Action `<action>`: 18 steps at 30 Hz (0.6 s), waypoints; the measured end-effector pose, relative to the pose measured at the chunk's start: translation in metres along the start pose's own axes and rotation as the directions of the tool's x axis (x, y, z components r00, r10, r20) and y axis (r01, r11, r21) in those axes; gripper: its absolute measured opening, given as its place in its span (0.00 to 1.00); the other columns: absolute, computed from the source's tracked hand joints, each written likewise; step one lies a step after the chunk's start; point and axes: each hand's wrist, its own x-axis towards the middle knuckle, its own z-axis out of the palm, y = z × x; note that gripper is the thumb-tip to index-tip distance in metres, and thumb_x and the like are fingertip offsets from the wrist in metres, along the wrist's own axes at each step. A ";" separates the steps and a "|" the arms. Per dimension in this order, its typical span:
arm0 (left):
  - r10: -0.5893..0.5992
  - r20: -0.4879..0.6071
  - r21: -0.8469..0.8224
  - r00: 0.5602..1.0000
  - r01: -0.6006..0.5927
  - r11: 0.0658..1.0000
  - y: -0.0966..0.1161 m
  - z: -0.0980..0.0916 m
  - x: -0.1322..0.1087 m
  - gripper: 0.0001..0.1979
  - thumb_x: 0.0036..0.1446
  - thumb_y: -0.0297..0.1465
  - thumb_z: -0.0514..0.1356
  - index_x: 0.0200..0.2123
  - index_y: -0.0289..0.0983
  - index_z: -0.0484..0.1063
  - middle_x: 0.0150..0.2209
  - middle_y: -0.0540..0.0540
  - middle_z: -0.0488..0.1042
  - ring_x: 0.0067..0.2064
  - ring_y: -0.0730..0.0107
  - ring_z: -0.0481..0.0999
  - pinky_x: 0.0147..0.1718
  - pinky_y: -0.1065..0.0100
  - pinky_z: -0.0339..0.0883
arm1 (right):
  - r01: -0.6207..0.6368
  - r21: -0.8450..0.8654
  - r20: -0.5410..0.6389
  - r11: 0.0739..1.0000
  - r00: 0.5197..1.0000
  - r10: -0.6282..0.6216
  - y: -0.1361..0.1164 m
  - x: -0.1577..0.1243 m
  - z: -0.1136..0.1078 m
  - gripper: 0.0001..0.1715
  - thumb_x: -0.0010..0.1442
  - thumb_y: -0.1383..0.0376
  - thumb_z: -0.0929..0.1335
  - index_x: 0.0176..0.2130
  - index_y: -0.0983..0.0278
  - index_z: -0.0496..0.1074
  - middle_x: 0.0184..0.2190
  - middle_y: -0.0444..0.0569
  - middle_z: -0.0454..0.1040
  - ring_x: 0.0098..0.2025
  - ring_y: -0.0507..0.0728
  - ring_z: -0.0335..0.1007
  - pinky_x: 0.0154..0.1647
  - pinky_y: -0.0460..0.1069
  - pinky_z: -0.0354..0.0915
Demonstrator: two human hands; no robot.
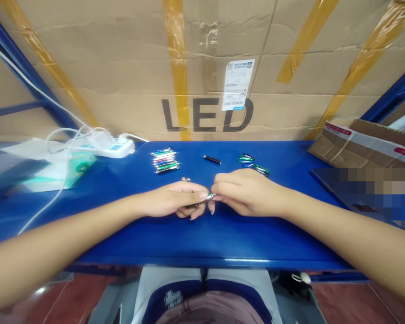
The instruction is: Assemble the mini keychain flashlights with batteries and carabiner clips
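My left hand [175, 198] is closed round a slim green pen [207, 197] with a silver end, its thumb pressed along the top. Most of the pen's body is hidden by the fingers. At the silver end, the fingertips of my right hand [246, 193] are pinched together; any small part between them is hidden. Two small shiny round bits [186, 179] show just above the left knuckles. Beyond the left hand lies a row of several multicoloured pens [165, 161]. Farther right are a short dark stick [212, 159] and a small pile of green and silver pieces [253, 163].
A white power strip [119, 147] with cables and a green-white packet [67, 171] lie on the left of the blue table [202, 243]. At right stand an open cardboard box [357, 146] and a dark flat object [337, 189]. A large carton [121, 67] forms the back.
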 end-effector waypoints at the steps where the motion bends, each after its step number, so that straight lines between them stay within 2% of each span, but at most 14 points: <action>1: -0.009 0.003 -0.016 1.000 0.009 1.000 0.000 0.000 0.000 0.20 0.68 0.46 0.57 0.40 0.32 0.72 0.24 0.51 0.64 0.22 0.79 0.53 0.20 0.71 0.42 | 0.015 -0.015 0.003 1.000 1.000 -0.015 0.000 0.000 -0.001 0.13 0.74 0.66 0.60 0.39 0.62 0.70 0.31 0.46 0.72 0.29 0.53 0.66 0.30 0.47 0.57; 5: -0.047 0.044 -0.119 0.998 0.051 0.992 -0.001 0.000 0.000 0.19 0.65 0.44 0.61 0.39 0.31 0.73 0.22 0.53 0.62 0.20 0.81 0.50 0.18 0.72 0.40 | 0.041 0.022 0.016 0.999 0.999 -0.041 -0.003 0.001 -0.004 0.17 0.74 0.68 0.59 0.36 0.62 0.70 0.29 0.46 0.72 0.31 0.52 0.67 0.30 0.47 0.57; 13: -0.102 0.186 -0.261 0.977 0.149 0.954 -0.003 -0.005 0.000 0.15 0.64 0.38 0.62 0.39 0.29 0.75 0.21 0.54 0.61 0.17 0.83 0.46 0.14 0.75 0.37 | 0.084 0.061 0.033 0.995 0.996 -0.086 -0.008 0.003 -0.003 0.17 0.72 0.72 0.59 0.35 0.63 0.71 0.28 0.46 0.72 0.29 0.52 0.65 0.31 0.46 0.57; 18: -0.070 0.113 -0.220 0.991 0.093 0.971 -0.006 -0.003 0.001 0.17 0.65 0.40 0.61 0.37 0.29 0.74 0.21 0.55 0.59 0.18 0.84 0.47 0.15 0.76 0.38 | 0.011 0.243 0.017 0.970 1.000 -0.015 -0.006 0.003 0.000 0.17 0.72 0.71 0.59 0.35 0.64 0.72 0.31 0.49 0.75 0.32 0.52 0.70 0.33 0.45 0.60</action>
